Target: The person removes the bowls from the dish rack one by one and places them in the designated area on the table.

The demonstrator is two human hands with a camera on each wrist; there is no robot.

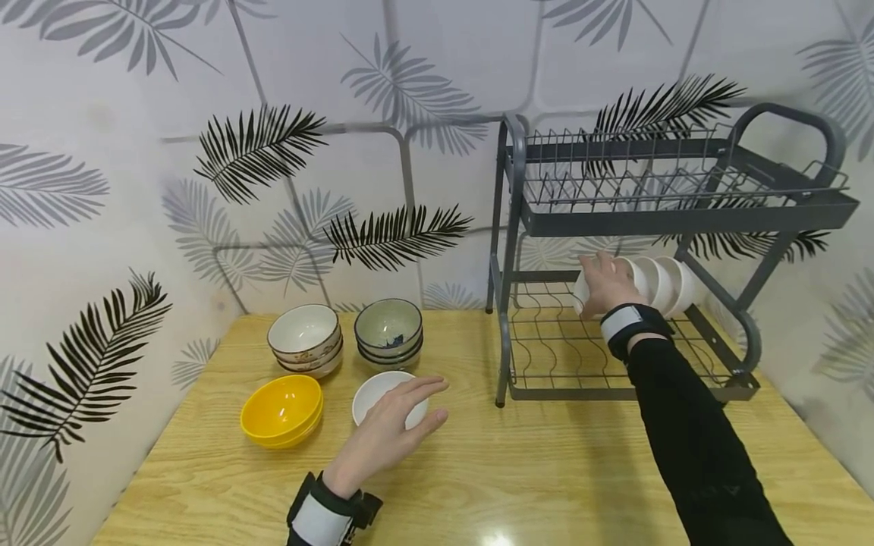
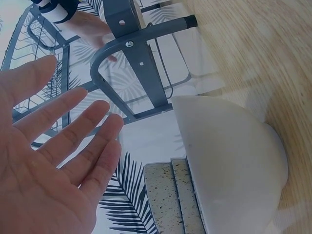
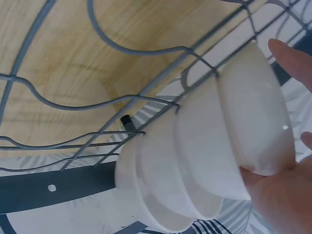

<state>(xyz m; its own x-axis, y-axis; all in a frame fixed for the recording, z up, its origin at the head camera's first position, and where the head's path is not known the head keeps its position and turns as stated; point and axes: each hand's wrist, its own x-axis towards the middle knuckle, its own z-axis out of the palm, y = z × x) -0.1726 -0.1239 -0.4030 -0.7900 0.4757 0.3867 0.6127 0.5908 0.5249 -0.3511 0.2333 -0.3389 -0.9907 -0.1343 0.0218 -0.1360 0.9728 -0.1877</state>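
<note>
My right hand (image 1: 606,284) reaches into the lower tier of the dish rack (image 1: 655,222) and grips a white bowl (image 3: 258,107), thumb on one side and fingers on the other. That bowl stands on its edge at the left end of a row of white bowls (image 3: 202,136) leaning on the wires. Over the table, my left hand (image 1: 385,432) holds nothing, its fingers extended and spread. It partly covers another white bowl (image 1: 369,390) in the head view; in the left wrist view this bowl (image 2: 229,161) is right beside the fingers.
Behind the left hand are a stack of patterned white bowls (image 1: 303,334) and a stack of greenish bowls with dark rims (image 1: 389,326). Stacked yellow bowls (image 1: 282,409) sit at the left on the wooden table (image 1: 478,470). The rack's upper wire tier (image 1: 614,186) overhangs my right hand.
</note>
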